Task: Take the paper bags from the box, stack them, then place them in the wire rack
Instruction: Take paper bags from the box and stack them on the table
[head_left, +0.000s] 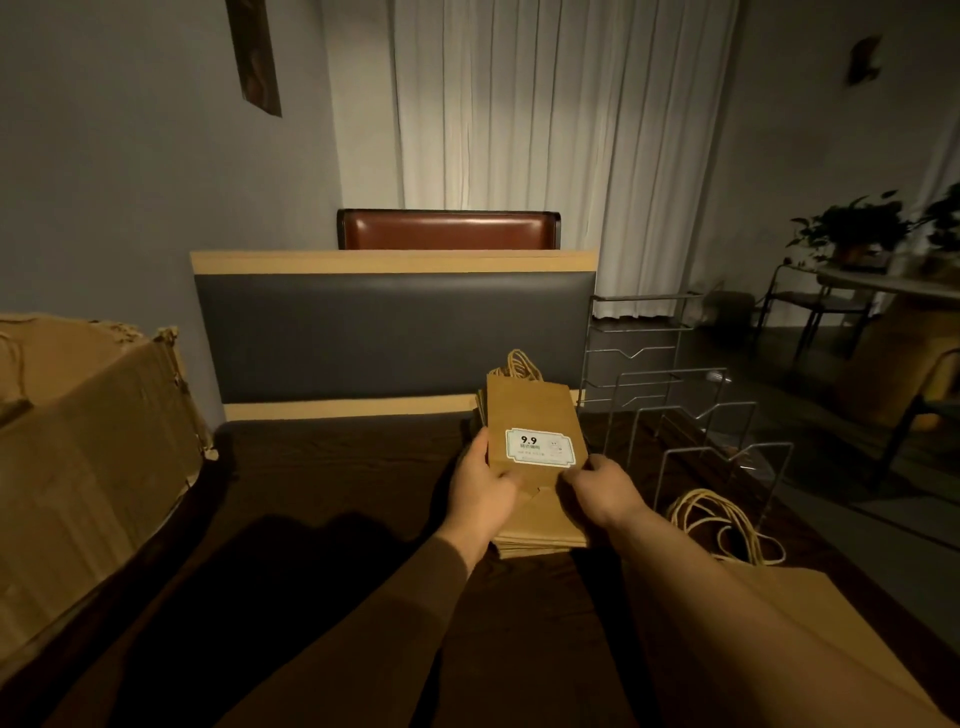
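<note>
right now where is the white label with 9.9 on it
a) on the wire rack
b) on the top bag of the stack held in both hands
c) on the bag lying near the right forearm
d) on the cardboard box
b: the white label sits on the top bag of the stack of paper bags, which the left hand and right hand hold at its sides.

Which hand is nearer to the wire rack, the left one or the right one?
The right hand. It grips the right edge of the paper bag stack, on the side beside the wire rack. The left hand holds the stack's opposite edge, farther from the rack.
</note>
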